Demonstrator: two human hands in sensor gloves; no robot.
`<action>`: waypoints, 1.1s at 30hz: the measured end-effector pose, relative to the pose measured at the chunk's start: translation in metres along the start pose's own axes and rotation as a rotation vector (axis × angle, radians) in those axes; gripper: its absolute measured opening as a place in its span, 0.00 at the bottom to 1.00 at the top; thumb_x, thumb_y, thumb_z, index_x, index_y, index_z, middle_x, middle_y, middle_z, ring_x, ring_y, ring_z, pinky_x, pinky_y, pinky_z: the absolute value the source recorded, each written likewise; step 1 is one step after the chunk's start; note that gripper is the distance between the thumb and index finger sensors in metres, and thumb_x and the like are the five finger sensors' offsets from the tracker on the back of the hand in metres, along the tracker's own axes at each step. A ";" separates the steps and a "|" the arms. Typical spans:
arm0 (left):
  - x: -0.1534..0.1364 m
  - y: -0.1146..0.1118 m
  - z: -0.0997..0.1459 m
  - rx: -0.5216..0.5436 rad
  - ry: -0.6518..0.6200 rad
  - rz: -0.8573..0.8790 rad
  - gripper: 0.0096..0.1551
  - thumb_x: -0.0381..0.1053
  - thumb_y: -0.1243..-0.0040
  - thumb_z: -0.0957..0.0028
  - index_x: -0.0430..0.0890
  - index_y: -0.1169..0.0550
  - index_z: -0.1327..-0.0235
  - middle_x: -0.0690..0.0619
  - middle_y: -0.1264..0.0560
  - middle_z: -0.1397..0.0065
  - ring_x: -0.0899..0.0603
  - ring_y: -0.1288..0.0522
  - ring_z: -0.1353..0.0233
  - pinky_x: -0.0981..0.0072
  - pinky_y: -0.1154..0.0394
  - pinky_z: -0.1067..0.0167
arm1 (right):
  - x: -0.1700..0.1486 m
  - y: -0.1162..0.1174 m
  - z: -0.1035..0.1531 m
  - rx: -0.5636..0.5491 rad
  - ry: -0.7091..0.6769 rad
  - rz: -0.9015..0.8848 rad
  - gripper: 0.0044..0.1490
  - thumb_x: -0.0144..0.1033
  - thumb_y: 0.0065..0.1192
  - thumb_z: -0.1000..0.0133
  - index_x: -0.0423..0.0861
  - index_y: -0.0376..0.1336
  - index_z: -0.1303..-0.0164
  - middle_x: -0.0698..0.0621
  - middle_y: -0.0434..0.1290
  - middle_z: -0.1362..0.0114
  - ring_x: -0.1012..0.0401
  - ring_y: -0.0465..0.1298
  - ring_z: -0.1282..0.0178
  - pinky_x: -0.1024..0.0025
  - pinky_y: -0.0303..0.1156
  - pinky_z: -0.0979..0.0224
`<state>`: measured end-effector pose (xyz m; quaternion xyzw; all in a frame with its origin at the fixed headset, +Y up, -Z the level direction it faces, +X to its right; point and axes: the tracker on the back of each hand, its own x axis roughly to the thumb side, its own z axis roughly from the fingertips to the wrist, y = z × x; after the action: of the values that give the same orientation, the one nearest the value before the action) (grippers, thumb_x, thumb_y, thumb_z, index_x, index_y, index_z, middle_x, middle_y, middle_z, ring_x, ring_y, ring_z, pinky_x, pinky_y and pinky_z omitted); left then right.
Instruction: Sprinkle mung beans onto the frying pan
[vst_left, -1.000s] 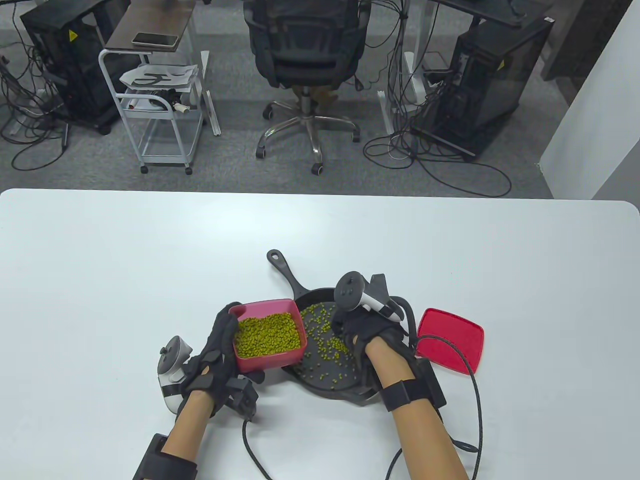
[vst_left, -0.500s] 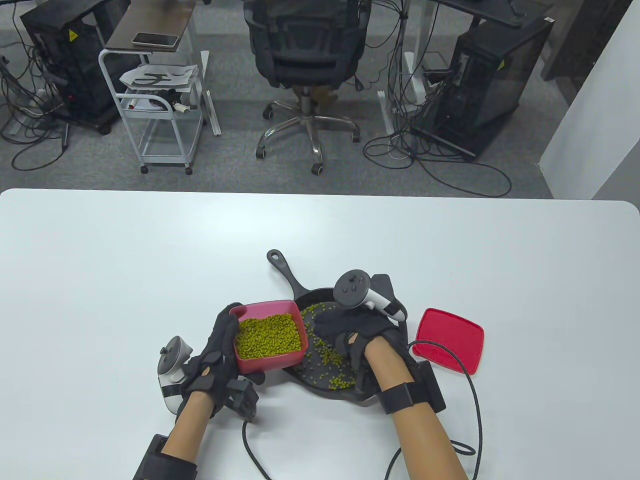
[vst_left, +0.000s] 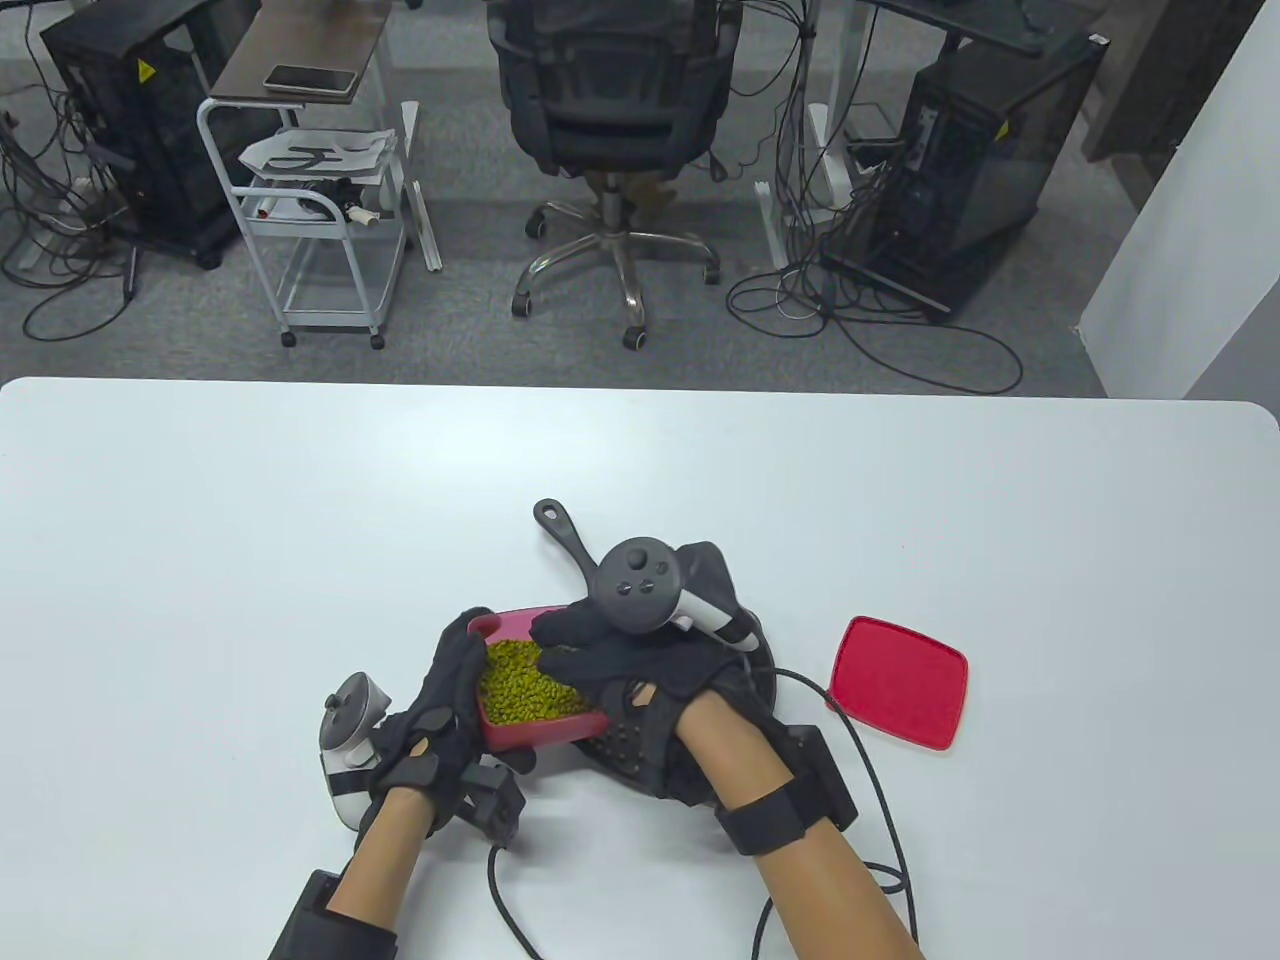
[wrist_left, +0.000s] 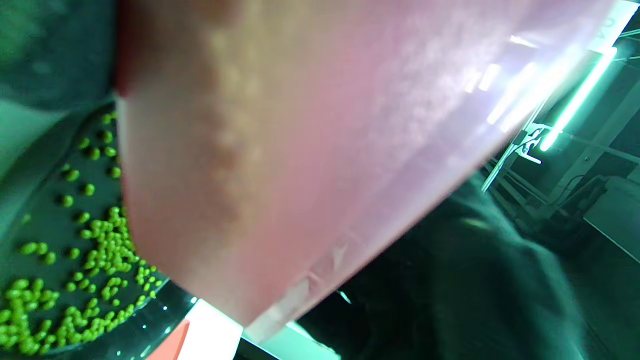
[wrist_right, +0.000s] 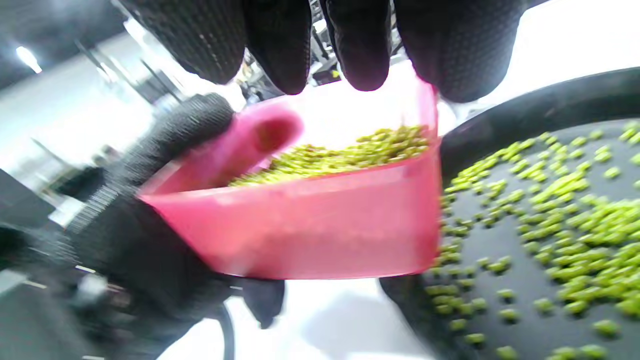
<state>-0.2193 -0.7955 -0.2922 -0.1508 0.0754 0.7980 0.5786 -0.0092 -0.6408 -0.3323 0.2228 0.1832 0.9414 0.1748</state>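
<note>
A white table (vst_left: 200, 560) seen from above. Near its front edge sits a black cast-iron frying pan (vst_left: 566, 535), handle pointing away, with green mung beans (wrist_right: 560, 220) scattered over its floor. The left hand (vst_left: 430, 720), in a black sensor glove, grips a pink plastic container (vst_left: 520, 740) of mung beans, thumb over its near-left rim, holding it above the pan's left edge. The right hand (vst_left: 640, 665) reaches across the pan over the open container; the right wrist view shows its fingertips (wrist_right: 360, 55) held close together just above the beans, though contact cannot be told. A red square lid (vst_left: 900, 682) lies flat to the pan's right. No writing or brand on the task's things can be read.
</note>
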 end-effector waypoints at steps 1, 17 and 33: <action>-0.001 -0.001 0.000 -0.014 0.005 0.008 0.42 0.79 0.50 0.49 0.69 0.43 0.22 0.39 0.40 0.22 0.32 0.20 0.46 0.49 0.15 0.70 | 0.006 0.002 0.002 -0.065 0.029 0.092 0.34 0.47 0.63 0.38 0.46 0.64 0.24 0.34 0.63 0.18 0.33 0.66 0.30 0.50 0.73 0.36; -0.004 -0.011 0.001 -0.036 -0.001 -0.012 0.42 0.78 0.49 0.49 0.68 0.43 0.22 0.39 0.41 0.22 0.32 0.21 0.46 0.48 0.15 0.70 | 0.019 0.037 -0.025 0.236 0.005 0.021 0.46 0.49 0.70 0.41 0.46 0.54 0.17 0.33 0.51 0.13 0.32 0.56 0.22 0.44 0.68 0.29; -0.007 -0.013 0.001 -0.031 -0.016 0.014 0.42 0.78 0.50 0.49 0.68 0.43 0.22 0.39 0.41 0.22 0.32 0.21 0.46 0.49 0.15 0.71 | 0.025 0.039 -0.037 0.174 0.012 -0.046 0.36 0.32 0.80 0.46 0.47 0.64 0.29 0.37 0.69 0.27 0.38 0.75 0.41 0.64 0.83 0.50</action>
<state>-0.2050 -0.7973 -0.2885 -0.1527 0.0596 0.8043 0.5712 -0.0578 -0.6748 -0.3382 0.2273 0.2702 0.9190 0.1752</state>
